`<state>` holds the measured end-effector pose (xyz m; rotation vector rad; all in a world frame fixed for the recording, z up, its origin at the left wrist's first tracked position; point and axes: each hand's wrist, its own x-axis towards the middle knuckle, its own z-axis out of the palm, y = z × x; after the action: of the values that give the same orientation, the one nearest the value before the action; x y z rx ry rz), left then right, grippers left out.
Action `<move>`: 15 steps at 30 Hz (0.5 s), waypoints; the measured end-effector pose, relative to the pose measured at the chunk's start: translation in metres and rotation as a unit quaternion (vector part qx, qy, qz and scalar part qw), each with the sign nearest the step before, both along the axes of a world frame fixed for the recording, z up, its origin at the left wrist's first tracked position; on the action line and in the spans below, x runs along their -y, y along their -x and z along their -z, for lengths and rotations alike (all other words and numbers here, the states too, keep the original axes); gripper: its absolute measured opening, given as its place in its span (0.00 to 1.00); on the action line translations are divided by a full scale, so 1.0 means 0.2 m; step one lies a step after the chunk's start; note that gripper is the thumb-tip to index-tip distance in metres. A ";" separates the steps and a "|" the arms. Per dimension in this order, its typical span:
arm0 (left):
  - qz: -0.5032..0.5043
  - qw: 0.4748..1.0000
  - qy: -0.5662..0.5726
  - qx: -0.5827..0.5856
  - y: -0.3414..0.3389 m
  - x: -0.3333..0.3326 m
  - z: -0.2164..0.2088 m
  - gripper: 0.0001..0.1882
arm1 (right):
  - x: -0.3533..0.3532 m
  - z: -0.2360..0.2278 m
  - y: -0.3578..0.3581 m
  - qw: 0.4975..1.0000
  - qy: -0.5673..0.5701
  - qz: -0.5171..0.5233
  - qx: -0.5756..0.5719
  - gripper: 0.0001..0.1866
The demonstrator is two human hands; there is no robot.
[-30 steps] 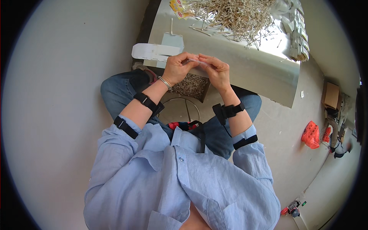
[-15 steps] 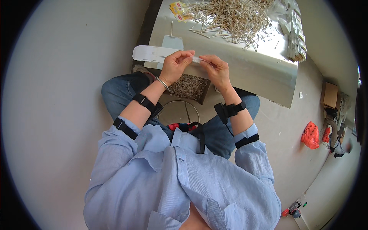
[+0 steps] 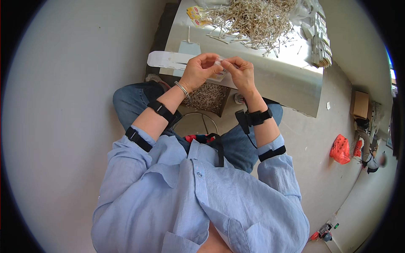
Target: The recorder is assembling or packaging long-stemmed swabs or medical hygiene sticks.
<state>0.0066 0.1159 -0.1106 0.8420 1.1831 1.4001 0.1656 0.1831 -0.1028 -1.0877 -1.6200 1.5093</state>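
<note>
Above the near edge of the metal table, both my hands meet, fingertips pinched together. My left hand (image 3: 197,72) and my right hand (image 3: 241,76) grip a small whitish, partly see-through piece (image 3: 218,62) between them; fingers hide most of it, and its kind is unclear. Just below it, a small printed packet (image 3: 219,76) shows between the hands; I cannot tell whether it hangs from them or lies on the table. Left of my left hand, a long white card strip (image 3: 162,59) with a rounded end lies flat. Beyond it, a single cotton swab (image 3: 189,34) rests by a pale blue-grey patch (image 3: 190,47).
A large heap of cotton swabs (image 3: 259,21) covers the far part of the table (image 3: 278,80). Yellow printed packets (image 3: 195,14) lie left of it, stacked packs (image 3: 320,46) and clear plastic bags (image 3: 301,12) right. Below the edge sits a box of swabs (image 3: 206,96). A red bag (image 3: 340,149) stands on the floor.
The whitish piece, stretched between my fingertips before, is now bunched and mostly covered. My left hand has shifted slightly right. The printed packet now shows under the hands.
</note>
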 end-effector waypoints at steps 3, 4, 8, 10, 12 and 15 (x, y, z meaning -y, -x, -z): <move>0.053 0.997 0.018 -0.052 0.01 0.01 -0.07 0.08 | 0.01 -0.07 -0.01 0.999 0.017 -0.004 0.028 0.07; 0.048 0.997 0.038 -0.044 0.01 0.02 -0.09 0.08 | 0.01 -0.09 -0.01 0.998 0.002 -0.013 0.053 0.08; 0.049 0.996 0.077 0.021 0.02 0.04 -0.11 0.07 | 0.06 -0.18 0.00 0.994 -0.029 -0.024 0.107 0.09; 0.047 0.994 0.090 0.031 0.02 0.05 -0.13 0.06 | 0.08 -0.19 -0.01 0.993 -0.039 -0.023 0.108 0.09; 0.045 0.993 0.104 0.041 0.01 0.07 -0.15 0.05 | 0.10 -0.19 -0.01 0.993 -0.048 -0.022 0.108 0.10; 0.033 0.988 0.138 0.059 -0.01 0.08 -0.19 0.10 | 0.11 -0.21 -0.02 0.991 -0.060 -0.026 0.113 0.09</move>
<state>0.0077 0.0991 -0.0731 0.5907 1.2118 1.1824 0.1706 0.1607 -0.0611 -1.1912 -1.8803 1.3416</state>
